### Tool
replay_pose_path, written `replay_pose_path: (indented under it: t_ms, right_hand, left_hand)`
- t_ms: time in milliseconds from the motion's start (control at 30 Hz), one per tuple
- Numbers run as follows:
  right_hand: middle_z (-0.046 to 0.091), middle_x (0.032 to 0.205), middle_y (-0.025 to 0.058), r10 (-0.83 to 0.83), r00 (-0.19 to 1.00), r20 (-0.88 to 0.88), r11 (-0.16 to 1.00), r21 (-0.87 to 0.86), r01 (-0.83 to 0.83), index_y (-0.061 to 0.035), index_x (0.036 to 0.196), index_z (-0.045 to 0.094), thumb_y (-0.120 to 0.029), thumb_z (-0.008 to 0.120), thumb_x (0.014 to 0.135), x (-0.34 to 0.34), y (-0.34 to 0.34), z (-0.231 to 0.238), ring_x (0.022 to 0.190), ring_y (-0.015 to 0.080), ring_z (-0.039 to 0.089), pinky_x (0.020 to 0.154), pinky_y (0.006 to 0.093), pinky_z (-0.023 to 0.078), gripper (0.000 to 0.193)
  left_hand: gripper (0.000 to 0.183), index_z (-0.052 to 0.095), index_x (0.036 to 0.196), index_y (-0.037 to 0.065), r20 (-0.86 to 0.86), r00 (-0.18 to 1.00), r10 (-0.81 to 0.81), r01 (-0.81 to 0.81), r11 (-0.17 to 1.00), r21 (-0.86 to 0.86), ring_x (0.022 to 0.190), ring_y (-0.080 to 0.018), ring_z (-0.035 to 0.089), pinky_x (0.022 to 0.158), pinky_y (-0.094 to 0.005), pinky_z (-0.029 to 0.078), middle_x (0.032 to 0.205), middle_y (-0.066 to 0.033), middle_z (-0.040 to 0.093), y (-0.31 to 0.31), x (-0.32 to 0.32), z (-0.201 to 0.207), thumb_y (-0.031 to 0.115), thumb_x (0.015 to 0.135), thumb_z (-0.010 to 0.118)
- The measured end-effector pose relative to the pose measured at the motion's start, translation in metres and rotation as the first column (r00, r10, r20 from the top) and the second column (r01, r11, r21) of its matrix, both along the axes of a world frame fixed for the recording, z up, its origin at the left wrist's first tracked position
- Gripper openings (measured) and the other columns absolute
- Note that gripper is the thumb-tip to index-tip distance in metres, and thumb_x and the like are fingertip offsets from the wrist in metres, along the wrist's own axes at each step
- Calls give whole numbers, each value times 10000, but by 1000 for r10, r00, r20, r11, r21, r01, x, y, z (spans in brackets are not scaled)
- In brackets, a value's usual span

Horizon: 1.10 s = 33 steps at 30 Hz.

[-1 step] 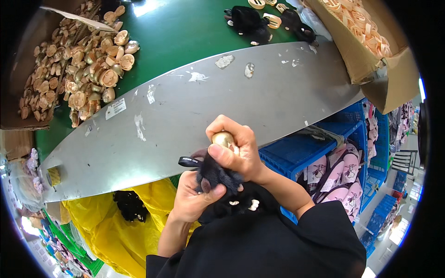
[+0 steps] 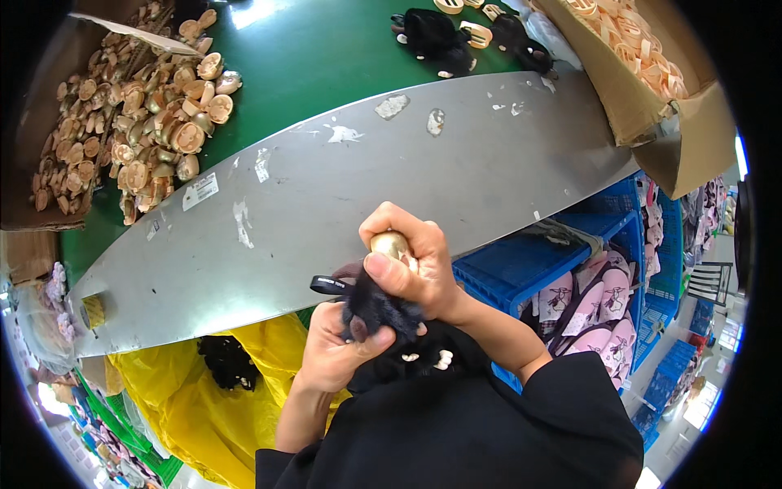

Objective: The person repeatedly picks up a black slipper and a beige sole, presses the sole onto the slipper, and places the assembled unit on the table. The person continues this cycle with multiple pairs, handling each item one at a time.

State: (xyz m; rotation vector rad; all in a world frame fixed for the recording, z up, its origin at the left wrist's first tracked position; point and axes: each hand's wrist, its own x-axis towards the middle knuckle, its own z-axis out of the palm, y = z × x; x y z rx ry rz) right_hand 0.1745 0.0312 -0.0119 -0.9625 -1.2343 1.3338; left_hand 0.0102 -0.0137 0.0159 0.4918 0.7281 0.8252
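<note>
Well, I see the left hand (image 2: 336,349) gripping a furry black plush (image 2: 379,306), the right hand (image 2: 421,273) closed round a smooth, domed gold piece (image 2: 390,242) at its end

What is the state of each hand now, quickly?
Left hand: closed, holding the black plush piece.
Right hand: closed, holding the gold rounded part.

Bright, even illumination; white glare on the smooth green table (image 2: 318,65), beyond and left of the right grip (image 2: 430,273). The flat grey metal panel (image 2: 318,196) bows under fisheye distortion; black vignetting encircles the view.
</note>
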Motion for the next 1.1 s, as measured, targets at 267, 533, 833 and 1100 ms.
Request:
replay_pose_path:
  t_ms: [267, 533, 833, 1100]
  right_hand:
    - [579, 683, 22, 6, 998, -62, 983, 181, 5, -13, 1057, 600, -387, 559, 1049, 2, -7, 5, 580, 91, 582, 563, 245, 465, 376]
    - [702, 909, 98, -103, 992, 73, 948, 308, 75, 34, 1093, 639, -416, 781, 923, 19, -4, -5, 704, 139, 690, 635, 243, 540, 502]
    - [713, 864, 81, -289, 947, 142, 855, 482, 188, -28, 1061, 696, -360, 846, 858, 17, 2, -6, 679, 161, 676, 607, 264, 537, 418]
    - [597, 638, 37, -500, 811, 304, 678, 720, 149, -38, 1020, 715, -329, 834, 847, 16, 9, -4, 497, 178, 563, 487, 286, 455, 359]
  left_hand:
    - [364, 677, 1191, -36, -108, 950, 292, -282, 954, 101, 1013, -151, 674, 943, -297, 515, 1108, -68, 719, 8, 3, 16, 120, 888, 806]
    - [270, 694, 1193, -51, -145, 923, 356, -332, 929, 164, 1000, -131, 649, 945, -277, 491, 1117, -60, 719, 16, 15, 8, 81, 960, 729]
    - [232, 706, 1152, -54, -279, 876, 395, -312, 902, 298, 960, -82, 602, 895, -238, 473, 1061, -23, 704, 14, 19, 8, 63, 953, 734]
    - [189, 665, 1117, -30, -453, 769, 452, -240, 860, 450, 882, -38, 532, 793, -184, 436, 962, 31, 634, 17, 26, 13, 30, 949, 727]
